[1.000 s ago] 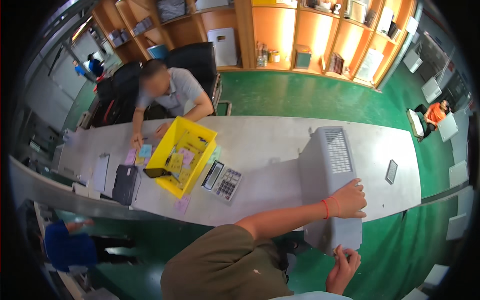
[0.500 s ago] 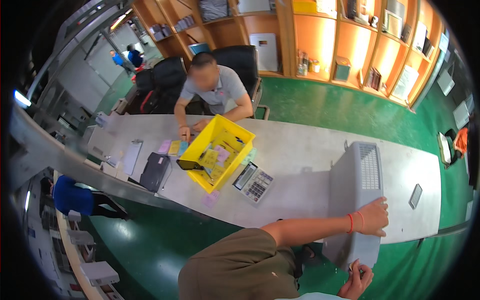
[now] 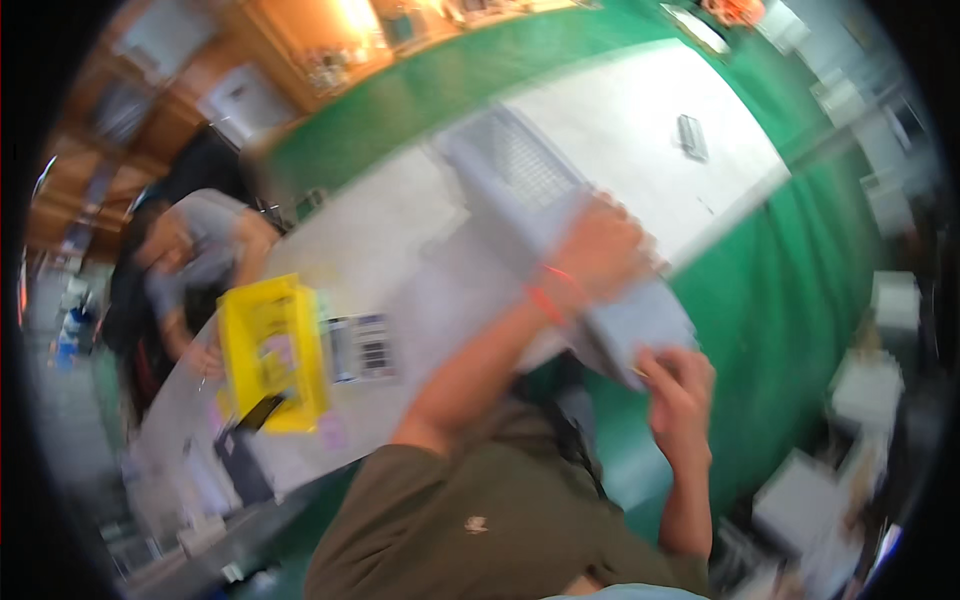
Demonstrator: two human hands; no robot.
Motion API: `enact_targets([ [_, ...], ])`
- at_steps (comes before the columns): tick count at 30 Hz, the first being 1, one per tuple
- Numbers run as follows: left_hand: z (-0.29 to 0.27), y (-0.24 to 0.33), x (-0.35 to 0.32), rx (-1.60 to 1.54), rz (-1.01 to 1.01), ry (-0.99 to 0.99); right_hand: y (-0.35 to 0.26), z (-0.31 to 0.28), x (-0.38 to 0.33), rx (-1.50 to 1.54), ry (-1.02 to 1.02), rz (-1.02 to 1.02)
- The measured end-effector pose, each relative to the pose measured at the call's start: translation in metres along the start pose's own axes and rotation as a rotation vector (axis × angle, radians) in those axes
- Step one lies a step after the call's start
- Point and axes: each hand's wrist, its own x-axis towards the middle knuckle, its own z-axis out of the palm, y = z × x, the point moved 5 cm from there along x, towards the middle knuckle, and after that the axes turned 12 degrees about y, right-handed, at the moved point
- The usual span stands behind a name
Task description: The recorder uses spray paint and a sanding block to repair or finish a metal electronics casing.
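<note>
- Head view is showing the left hand (image 3: pixel 600 250) lying flat, grip open, atop the grey computer case (image 3: pixel 560 215) at the bench (image 3: pixel 640 120) near edge
- right hand (image 3: pixel 680 385) is pinching the case's lower corner; blur is hiding the fingers
- yellow bin (image 3: pixel 270 350) is sitting mid-bench beside a calculator (image 3: pixel 360 347)

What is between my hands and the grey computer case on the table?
Nothing visible: the left hand lies on the side of the grey computer case, and the right hand is at its near end. The picture is blurred, so the exact grip is unclear.
</note>
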Motion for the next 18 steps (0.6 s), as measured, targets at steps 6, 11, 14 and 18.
enact_targets([
  [6,-0.023,0.014,0.008,0.038,-0.052,-0.012,-0.006,-0.006,0.0,-0.059,-0.04,0.014],
  [11,-0.023,0.016,0.007,0.017,-0.069,-0.049,-0.008,-0.011,-0.017,-0.089,-0.021,-0.014],
  [14,-0.022,0.019,0.005,0.013,-0.062,-0.051,-0.011,-0.01,-0.016,-0.074,-0.006,-0.005],
  [18,-0.024,0.017,0.007,-0.003,-0.074,-0.05,-0.009,-0.009,-0.017,-0.063,-0.005,-0.009],
])
